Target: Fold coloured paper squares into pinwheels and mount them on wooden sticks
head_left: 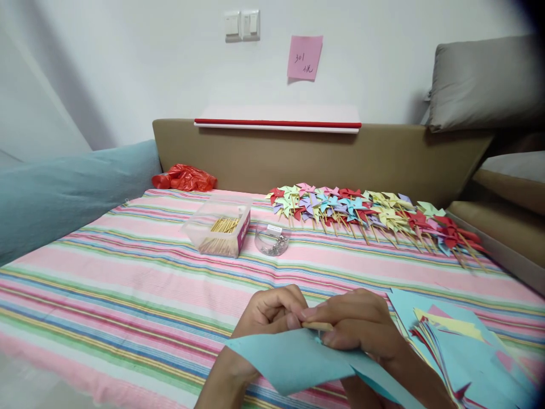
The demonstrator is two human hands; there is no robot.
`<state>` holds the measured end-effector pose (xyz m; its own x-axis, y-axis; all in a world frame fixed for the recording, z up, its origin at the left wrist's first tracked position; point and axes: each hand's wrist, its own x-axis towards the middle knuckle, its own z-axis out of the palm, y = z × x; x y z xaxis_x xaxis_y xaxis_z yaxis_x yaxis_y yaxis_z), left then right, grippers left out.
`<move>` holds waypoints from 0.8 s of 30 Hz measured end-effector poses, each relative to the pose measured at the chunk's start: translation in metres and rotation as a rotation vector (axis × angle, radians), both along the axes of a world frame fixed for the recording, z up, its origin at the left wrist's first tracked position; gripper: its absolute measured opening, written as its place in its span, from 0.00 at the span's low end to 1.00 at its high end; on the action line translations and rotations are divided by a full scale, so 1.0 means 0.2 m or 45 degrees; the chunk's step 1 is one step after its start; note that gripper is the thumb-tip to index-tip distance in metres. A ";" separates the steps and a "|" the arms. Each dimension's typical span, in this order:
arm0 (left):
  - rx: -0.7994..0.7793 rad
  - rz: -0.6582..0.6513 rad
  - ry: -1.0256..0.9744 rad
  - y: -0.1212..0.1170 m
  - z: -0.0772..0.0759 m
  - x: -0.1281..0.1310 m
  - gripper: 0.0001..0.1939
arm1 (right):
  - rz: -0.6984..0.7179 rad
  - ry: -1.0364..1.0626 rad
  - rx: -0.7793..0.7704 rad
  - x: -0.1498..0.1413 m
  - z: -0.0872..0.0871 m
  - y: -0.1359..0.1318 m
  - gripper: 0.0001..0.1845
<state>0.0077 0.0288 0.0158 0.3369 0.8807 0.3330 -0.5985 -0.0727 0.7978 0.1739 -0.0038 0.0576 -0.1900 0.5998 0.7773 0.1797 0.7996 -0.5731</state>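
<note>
A light-blue paper pinwheel (293, 358), partly folded, hangs below my two hands near the front of the bed. Between them a short length of thin wooden stick (317, 326) shows, with a small pin (319, 335) just under it at the paper's centre. My left hand (270, 312) is closed, its fingers curled round the stick's hidden part. My right hand (361, 324) pinches at the stick's end and the pin, its thumb against the blue paper. The far paper corners droop toward me, and the fingers hide where stick and paper meet.
Cut coloured paper sheets (472, 341) lie at right. Beyond stand a clear box of wooden sticks (219, 244) and a round clear tub of pins (272, 241). Several finished pinwheels (353, 207) lie at back right, a red plastic bag (187, 177) at back left.
</note>
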 end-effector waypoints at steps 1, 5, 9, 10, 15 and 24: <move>-0.012 0.000 0.011 0.00 0.00 0.00 0.10 | -0.018 0.008 0.001 -0.01 0.00 0.00 0.07; -0.026 0.014 0.059 0.00 0.01 0.00 0.14 | -0.079 0.032 0.017 -0.04 -0.02 -0.01 0.05; 0.000 -0.011 0.084 0.01 0.00 -0.02 0.13 | -0.139 0.089 -0.001 -0.08 -0.03 -0.02 0.05; 0.010 -0.024 0.083 0.02 0.00 -0.02 0.12 | -0.140 0.087 -0.002 -0.08 -0.03 -0.02 0.05; 0.028 -0.063 0.070 0.00 0.01 -0.04 0.08 | -0.114 0.048 0.026 -0.08 -0.03 -0.01 0.07; 0.018 -0.055 0.061 -0.02 0.04 -0.05 0.06 | 0.071 -0.139 0.005 0.00 -0.02 0.00 0.05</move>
<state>-0.0016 0.0244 0.0232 0.3907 0.8603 0.3275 -0.5624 -0.0586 0.8248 0.1734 -0.0034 0.0534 -0.3065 0.5827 0.7527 0.1958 0.8124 -0.5492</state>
